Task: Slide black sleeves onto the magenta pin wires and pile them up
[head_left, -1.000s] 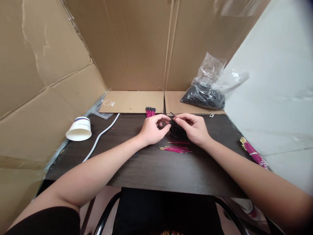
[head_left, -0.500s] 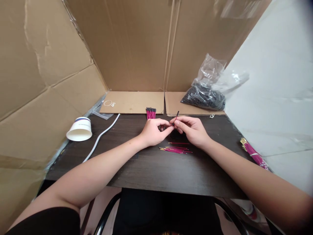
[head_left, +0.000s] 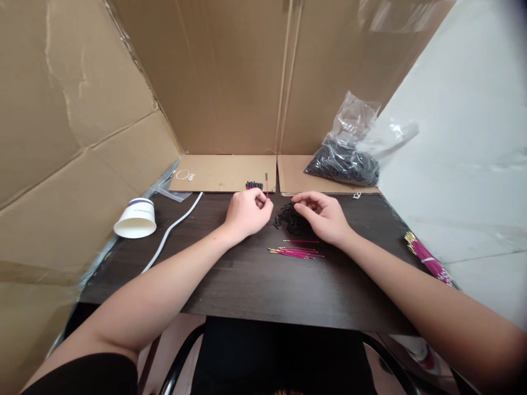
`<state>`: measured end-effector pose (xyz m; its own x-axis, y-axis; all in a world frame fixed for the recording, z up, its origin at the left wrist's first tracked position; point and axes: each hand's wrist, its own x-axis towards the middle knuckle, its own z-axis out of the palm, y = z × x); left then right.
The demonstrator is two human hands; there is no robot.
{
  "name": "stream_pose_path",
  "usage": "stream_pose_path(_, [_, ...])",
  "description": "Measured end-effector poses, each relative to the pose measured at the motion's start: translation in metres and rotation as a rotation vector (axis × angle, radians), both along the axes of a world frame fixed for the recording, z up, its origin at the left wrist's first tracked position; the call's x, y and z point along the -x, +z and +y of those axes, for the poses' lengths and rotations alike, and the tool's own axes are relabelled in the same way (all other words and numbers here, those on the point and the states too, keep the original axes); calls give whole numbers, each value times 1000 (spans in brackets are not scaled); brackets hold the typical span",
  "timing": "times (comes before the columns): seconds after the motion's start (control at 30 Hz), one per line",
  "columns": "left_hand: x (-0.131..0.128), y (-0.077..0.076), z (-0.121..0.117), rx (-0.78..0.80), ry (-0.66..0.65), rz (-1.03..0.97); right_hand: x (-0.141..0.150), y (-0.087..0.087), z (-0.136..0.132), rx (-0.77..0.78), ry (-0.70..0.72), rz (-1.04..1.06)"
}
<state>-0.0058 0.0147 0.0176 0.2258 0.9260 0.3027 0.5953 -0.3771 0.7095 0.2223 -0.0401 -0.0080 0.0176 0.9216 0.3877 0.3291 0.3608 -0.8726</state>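
My left hand [head_left: 247,215] pinches a thin red wire [head_left: 267,186], which stands upright with a black sleeve at its top end. Just behind that hand a bundle of wires [head_left: 254,185] with black ends is partly hidden by my knuckles. My right hand [head_left: 323,215] is beside a pile of small black sleeves [head_left: 292,220]; its fingers are curled but apart, and nothing shows between them. In front of the pile, several magenta wires [head_left: 297,252] with gold-coloured tips lie loosely side by side. A single red wire [head_left: 300,241] rests slightly behind them.
A clear bag of black pieces [head_left: 346,164] sits on the cardboard at the back right. At the left are a tipped paper cup [head_left: 135,219] and a pale cable [head_left: 167,233]. A banded wire bundle [head_left: 428,259] lies at the right edge. Cardboard walls [head_left: 222,77] enclose the dark table [head_left: 247,291].
My hands have parted. The left has moved left with the sleeved wire, towards the standing bundle, while the right stays near its place. The pile of black sleeves has come into sight between them.
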Motion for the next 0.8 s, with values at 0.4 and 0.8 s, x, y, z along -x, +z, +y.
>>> stream_pose_path(0.4, [14, 15, 20, 98, 184, 461, -3, 26, -18, -155, 361, -621])
stream_pose_path(0.8, [15, 12, 21, 90, 176, 474, -7, 44, -26, 67, 465, -952])
